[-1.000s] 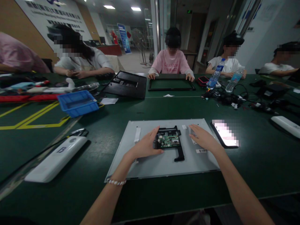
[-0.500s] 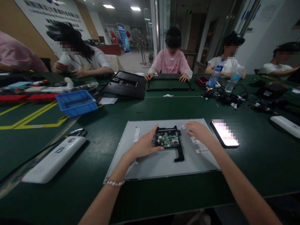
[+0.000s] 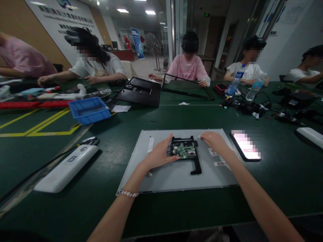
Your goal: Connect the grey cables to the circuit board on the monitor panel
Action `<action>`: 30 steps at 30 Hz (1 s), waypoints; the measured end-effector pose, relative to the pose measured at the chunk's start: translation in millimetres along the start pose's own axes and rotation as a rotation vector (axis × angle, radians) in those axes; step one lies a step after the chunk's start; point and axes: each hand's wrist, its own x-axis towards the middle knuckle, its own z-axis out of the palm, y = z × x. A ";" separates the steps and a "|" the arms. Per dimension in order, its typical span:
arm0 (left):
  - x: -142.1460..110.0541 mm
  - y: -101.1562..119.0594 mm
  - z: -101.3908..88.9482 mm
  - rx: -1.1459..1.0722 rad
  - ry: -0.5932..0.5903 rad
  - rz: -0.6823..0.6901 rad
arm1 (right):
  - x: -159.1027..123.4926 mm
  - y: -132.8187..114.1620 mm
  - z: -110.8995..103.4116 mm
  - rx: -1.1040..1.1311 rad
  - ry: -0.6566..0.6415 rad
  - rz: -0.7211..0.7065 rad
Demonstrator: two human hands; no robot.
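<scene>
A flat grey metal panel (image 3: 164, 181), looking like the back of a display, lies before me on the table. On it sits a black plastic bracket (image 3: 197, 166) carrying a green circuit board (image 3: 184, 152). My left hand (image 3: 160, 153) is spread at the bracket's left side, thumb touching its lower edge and fingers near the upper left corner. Beyond the bracket's right side, my right hand (image 3: 214, 143) has its fingertips pinched together on a small white tab (image 3: 200, 136), perhaps tape. The white label (image 3: 220, 163) on the panel shows beside my right wrist.
Right of the panel lies a lit phone (image 3: 246, 145). White power banks, one with a cable (image 3: 67, 169), rest left and far right. A blue bin (image 3: 89, 110), black back cover (image 3: 137, 92), bottles (image 3: 236, 80) and tangled cables stand farther back, where people work.
My view has shifted slightly left. Both hands stay about the same on the panel. Across the table, a person has lifted the left end of a black frame.
</scene>
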 end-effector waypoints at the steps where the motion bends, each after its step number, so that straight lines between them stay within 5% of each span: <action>1: 0.2 0.0 0.0 0.002 -0.002 0.005 | -0.3 -0.3 0.5 0.011 0.002 0.012; 18: 0.5 0.7 1.6 0.036 -0.013 0.006 | -1.6 -6.7 0.8 0.078 0.111 0.098; 30: 1.3 -0.8 4.1 0.057 -0.012 0.008 | 50.1 -79.3 -3.8 0.110 0.055 -0.012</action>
